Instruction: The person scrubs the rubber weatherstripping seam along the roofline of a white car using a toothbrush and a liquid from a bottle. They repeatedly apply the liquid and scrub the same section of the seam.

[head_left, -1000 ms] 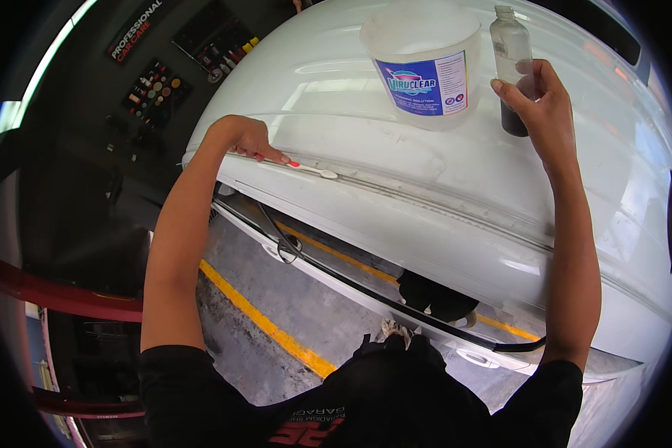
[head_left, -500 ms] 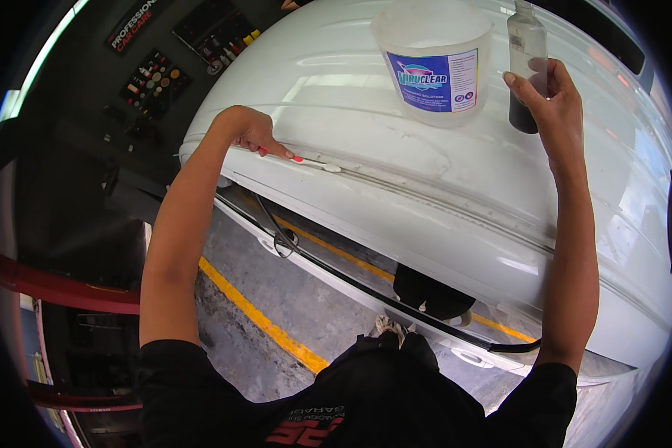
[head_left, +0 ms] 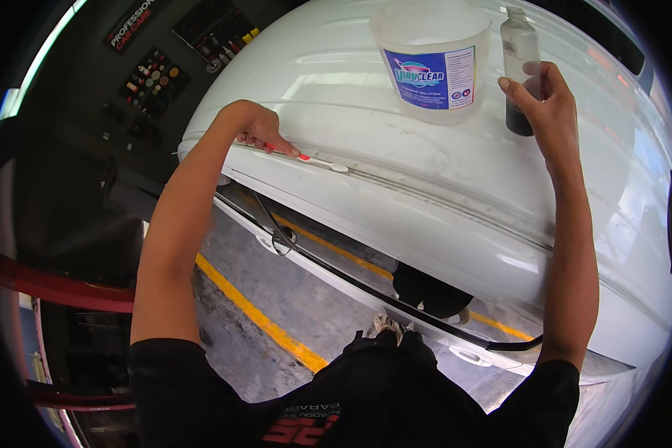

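My left hand point(head_left: 260, 131) is closed round a red-and-white toothbrush point(head_left: 322, 162), its index finger stretched along the handle. The white head lies in the narrow groove point(head_left: 444, 200) along the edge of a white car roof point(head_left: 306, 82); its bristles are hidden. Dirt marks show beside this groove. On the right, my right hand point(head_left: 549, 101) grips a clear bottle point(head_left: 520, 48) with dark liquid in its lower part. The bottle has no cap on its neck and stands roughly upright over the roof. Just left of it sits a translucent plastic tub point(head_left: 403, 33) with a blue-and-white label.
Below the roof edge is an open car door point(head_left: 381, 302) with black seal trim. Yellow lines point(head_left: 257, 317) cross the grey floor. To the left are a red bar point(head_left: 67, 291) and a dark wall holding racks of small bottles and pads point(head_left: 157, 81).
My left hand and the toothbrush have shifted slightly right along the groove. The bottle in my right hand has moved a little left, closer to the tub.
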{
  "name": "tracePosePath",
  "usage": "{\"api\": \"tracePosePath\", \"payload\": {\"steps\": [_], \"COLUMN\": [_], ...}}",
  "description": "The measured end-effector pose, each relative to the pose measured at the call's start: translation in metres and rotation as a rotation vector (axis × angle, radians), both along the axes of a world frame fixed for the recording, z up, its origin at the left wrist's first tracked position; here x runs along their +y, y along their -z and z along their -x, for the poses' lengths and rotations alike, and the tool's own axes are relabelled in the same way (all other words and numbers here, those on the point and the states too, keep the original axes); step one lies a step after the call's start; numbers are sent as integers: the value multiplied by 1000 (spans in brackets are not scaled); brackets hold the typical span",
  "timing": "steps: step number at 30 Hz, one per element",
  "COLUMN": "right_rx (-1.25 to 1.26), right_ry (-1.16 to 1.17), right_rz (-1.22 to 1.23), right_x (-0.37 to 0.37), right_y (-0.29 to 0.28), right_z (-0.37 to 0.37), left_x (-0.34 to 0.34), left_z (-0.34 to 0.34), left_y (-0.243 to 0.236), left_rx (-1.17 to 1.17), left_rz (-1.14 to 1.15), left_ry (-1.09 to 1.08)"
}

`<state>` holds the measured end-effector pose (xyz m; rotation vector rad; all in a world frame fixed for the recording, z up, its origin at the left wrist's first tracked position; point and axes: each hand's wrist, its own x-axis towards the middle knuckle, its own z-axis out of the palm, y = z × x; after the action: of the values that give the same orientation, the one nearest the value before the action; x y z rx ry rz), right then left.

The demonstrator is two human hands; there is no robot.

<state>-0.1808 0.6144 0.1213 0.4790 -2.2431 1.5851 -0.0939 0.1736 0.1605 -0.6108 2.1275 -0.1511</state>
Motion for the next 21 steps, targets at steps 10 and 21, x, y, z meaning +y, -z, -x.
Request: {"api": "tracePosePath", "payload": {"steps": [10,21], "right_rx": [-31,-30], "right_ry": [-5,-25], "right_rz": [-19,24], "right_x": [3,-2], "right_y": [-3,1], "right_z": [1,1], "left_x": [13,12], "left_z": [4,11], "left_y": [-15,-19], "left_rx": [14,-7], "left_rz": [43,72], "left_ry": [93,173]}}
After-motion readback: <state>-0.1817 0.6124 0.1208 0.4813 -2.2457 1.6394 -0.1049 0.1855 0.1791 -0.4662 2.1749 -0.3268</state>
